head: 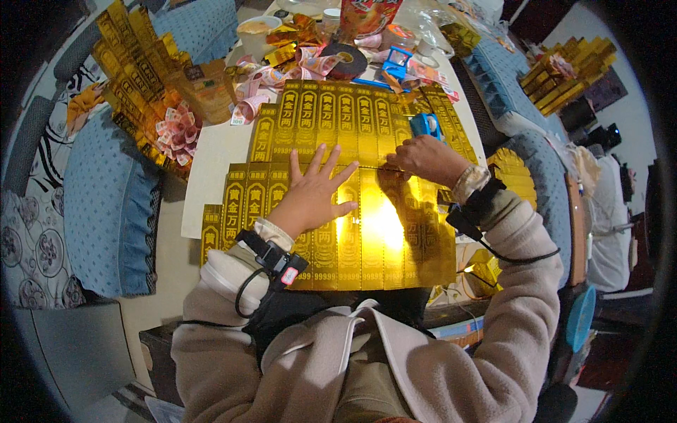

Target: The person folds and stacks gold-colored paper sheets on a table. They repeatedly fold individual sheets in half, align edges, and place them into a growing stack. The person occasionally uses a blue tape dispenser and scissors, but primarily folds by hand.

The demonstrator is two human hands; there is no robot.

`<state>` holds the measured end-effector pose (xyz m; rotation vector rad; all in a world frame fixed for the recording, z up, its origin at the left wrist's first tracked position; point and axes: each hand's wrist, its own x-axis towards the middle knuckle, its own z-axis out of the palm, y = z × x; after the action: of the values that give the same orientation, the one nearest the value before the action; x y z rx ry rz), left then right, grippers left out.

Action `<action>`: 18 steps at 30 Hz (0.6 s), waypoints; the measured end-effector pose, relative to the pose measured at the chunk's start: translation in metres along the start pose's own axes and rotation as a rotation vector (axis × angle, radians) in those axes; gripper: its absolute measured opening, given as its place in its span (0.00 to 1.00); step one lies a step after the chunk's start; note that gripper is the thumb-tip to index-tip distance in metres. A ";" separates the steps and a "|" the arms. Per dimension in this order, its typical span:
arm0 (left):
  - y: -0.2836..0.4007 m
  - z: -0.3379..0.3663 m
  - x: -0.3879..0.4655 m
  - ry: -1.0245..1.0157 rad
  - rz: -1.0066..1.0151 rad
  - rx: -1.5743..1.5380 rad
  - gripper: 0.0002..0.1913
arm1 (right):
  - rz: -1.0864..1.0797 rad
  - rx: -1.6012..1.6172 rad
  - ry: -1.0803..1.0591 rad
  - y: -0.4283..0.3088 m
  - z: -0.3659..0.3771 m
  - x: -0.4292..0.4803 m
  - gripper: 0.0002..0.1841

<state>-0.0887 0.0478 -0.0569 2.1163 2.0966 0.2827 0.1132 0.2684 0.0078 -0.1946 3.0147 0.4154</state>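
Gold foil card sheets [322, 259], printed with Chinese characters and scored into strips, lie before me in two overlapping rows. My left hand [314, 198] rests flat on the nearer sheet, fingers spread, beside the seam with the farther sheet [338, 124]. My right hand [428, 158] is bent over that seam farther right, its fingertips drawn together at the card; whether they pinch anything is hidden. Just beyond its knuckles stands a blue tape dispenser [424, 126]. Bright glare covers part of the nearer sheet below my right hand.
Rolled pink banknote-like papers [317, 62], a black tape roll [346, 62], a white cup [257, 36] and a red pouch [367, 18] crowd the table's far end. Tiered gold card structures stand left [137, 79] and far right [574, 74]. Blue-covered seats [113, 206] flank the table.
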 end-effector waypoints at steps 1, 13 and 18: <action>0.000 0.000 0.000 0.004 0.001 -0.006 0.43 | 0.029 -0.024 -0.015 0.001 -0.001 0.000 0.17; 0.001 -0.003 0.000 -0.017 -0.004 -0.001 0.42 | 0.838 0.252 0.457 0.030 0.042 -0.045 0.12; 0.002 -0.004 0.001 -0.051 -0.023 0.007 0.42 | 1.055 0.663 0.314 0.053 0.085 -0.075 0.17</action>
<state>-0.0882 0.0488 -0.0524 2.0793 2.0947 0.2164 0.1866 0.3506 -0.0516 1.4996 3.0440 -0.6401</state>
